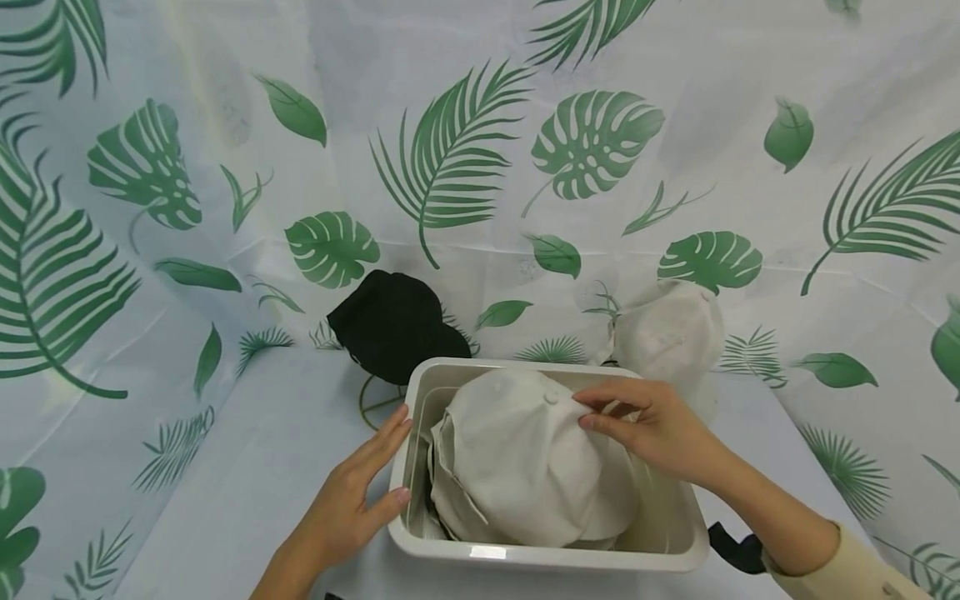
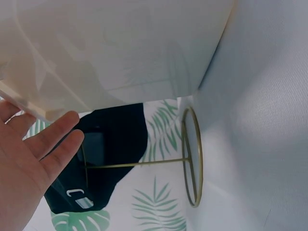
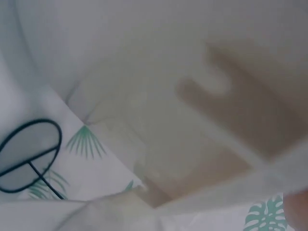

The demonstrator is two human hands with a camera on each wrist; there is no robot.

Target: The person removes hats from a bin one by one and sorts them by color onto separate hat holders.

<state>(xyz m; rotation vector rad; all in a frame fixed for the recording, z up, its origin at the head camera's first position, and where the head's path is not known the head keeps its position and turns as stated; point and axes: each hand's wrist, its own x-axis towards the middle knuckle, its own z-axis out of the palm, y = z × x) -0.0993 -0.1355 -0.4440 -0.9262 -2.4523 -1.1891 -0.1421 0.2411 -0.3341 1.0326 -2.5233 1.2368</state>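
Observation:
A white cap (image 1: 517, 458) lies crown up in a white plastic bin (image 1: 585, 557), over more pale cloth layers (image 1: 447, 492) along its left side. My right hand (image 1: 663, 425) pinches the crown fabric beside the top button, thumb and fingertips close together. With fingers extended, my left hand (image 1: 348, 496) rests at the bin's left rim. In the left wrist view that hand's fingers (image 2: 57, 134) are straight beside the bin wall (image 2: 120, 57). Only a blurred bit of the right hand (image 3: 296, 211) shows at the right wrist view's edge.
Behind the bin's left corner, a black cap (image 1: 390, 325) sits on a gold wire stand (image 1: 367, 410). Another white cap (image 1: 671, 333) stands behind the right corner. A leaf-print sheet (image 1: 480, 167) backs the white table (image 1: 247, 467). A black strap-like piece (image 1: 738, 550) is by the right forearm.

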